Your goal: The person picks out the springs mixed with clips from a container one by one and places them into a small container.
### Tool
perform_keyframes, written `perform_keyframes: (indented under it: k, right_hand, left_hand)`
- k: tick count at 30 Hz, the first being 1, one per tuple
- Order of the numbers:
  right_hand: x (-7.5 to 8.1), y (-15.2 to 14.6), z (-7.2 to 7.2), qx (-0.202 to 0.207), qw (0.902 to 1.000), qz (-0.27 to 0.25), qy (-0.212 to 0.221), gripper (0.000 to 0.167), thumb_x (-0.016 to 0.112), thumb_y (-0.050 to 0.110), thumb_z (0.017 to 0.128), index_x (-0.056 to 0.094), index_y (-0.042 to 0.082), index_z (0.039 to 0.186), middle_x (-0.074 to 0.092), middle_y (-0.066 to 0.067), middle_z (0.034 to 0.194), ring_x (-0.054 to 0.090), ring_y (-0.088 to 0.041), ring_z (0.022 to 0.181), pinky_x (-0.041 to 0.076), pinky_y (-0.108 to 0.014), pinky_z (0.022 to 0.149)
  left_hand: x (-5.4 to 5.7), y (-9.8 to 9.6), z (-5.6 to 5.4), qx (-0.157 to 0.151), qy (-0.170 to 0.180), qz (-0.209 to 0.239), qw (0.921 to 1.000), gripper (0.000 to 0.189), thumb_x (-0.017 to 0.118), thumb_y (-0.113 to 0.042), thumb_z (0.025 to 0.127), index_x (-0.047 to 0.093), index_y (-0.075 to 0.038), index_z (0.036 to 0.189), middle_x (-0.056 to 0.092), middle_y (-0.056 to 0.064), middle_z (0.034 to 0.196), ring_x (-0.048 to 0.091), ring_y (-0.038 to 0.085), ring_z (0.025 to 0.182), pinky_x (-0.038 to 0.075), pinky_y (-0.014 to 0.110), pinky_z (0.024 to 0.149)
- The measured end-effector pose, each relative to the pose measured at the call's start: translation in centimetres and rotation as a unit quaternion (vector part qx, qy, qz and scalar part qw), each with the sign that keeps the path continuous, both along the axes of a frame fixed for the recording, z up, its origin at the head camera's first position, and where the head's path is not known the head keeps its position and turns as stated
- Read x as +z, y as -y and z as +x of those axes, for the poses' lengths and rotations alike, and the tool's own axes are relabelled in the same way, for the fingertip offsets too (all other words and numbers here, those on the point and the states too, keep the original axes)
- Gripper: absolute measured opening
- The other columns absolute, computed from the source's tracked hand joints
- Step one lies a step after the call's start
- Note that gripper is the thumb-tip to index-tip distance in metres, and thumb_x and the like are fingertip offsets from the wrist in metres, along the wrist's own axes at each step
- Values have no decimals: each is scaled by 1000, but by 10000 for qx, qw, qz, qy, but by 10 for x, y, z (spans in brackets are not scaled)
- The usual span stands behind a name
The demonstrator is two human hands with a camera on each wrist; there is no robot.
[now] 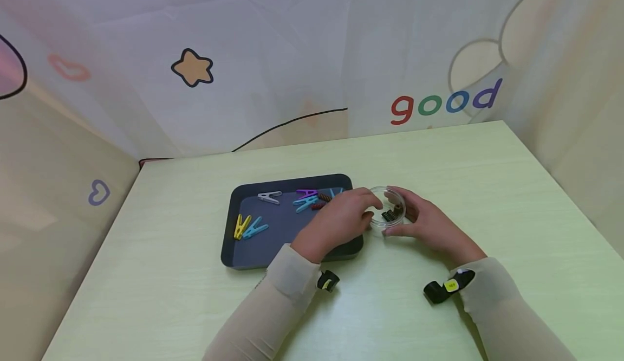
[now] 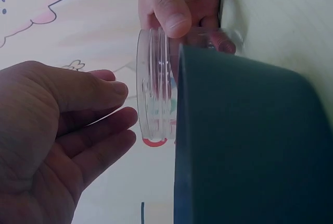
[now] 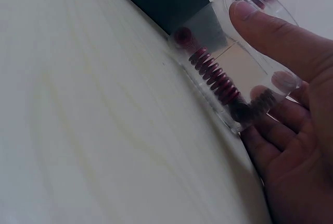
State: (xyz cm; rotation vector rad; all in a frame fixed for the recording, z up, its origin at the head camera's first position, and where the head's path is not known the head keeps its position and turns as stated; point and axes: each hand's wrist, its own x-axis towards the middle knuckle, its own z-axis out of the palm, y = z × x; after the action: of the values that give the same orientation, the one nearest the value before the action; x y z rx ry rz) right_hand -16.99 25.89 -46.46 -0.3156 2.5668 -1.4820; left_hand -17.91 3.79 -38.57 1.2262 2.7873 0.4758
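A clear plastic jar (image 1: 380, 224) stands on the table by the right edge of a dark tray (image 1: 273, 252). Inside it lie a red coil spring (image 3: 213, 75) and a darker spring (image 3: 263, 103). My right hand (image 1: 426, 221) grips the jar from the side, its thumb against the wall near the rim. Just above the jar's mouth hovers my left hand (image 1: 338, 220), fingers loosely bent and thumb near the fingertips. In the left wrist view nothing shows between those fingers, and a small gap separates them from the rim.
In the tray are a grey clothespin (image 1: 268, 197), a yellow clothespin (image 1: 241, 226), a blue clothespin (image 1: 255, 227), a purple clothespin (image 1: 306, 193) and another blue clothespin (image 1: 305, 203). Brownish springs (image 1: 318, 206) lie near the left hand. A printed curtain (image 1: 292, 52) hangs behind the table.
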Motion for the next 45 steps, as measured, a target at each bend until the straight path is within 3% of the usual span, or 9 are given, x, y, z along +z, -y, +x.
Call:
perform_keyframes:
  k: [10,25,39,45]
  right_hand:
    - [0,-1,-1,-8,10000,29,-8,96,83,46,71,32,28,150,40,-3,152,37,-31,142,32,-51,114]
    - [0,1,-2,-27,9999,165,-4,96,82,47,71,32,28,150,40,-3,153,35,-31,143,30,-52,114]
    - [0,1,-3,16,9998,147,-91,95,82,44,72,31,28,150,40,-4,152,35,-31,143,29,-52,114]
    - [0,3,-1,-3,10000,91,-32,94,82,43,73,31,27,151,40,-5,152,34,-33,143,29,-53,115]
  left_hand:
    - [3,5,-1,131,37,101,9999,31,57,-12,97,63,-13,127,63,0,126,58,14,117,46,27,102]
    - [6,13,-4,347,-235,115,9991,29,55,-12,98,65,-13,125,65,1,123,58,15,116,47,28,101]
    - [9,26,-8,639,-269,190,9974,28,56,-11,96,66,-11,123,66,3,117,61,16,105,50,28,95]
    - [8,33,-9,790,-64,236,9966,29,56,-13,97,65,-12,125,64,4,122,60,18,111,49,32,100]
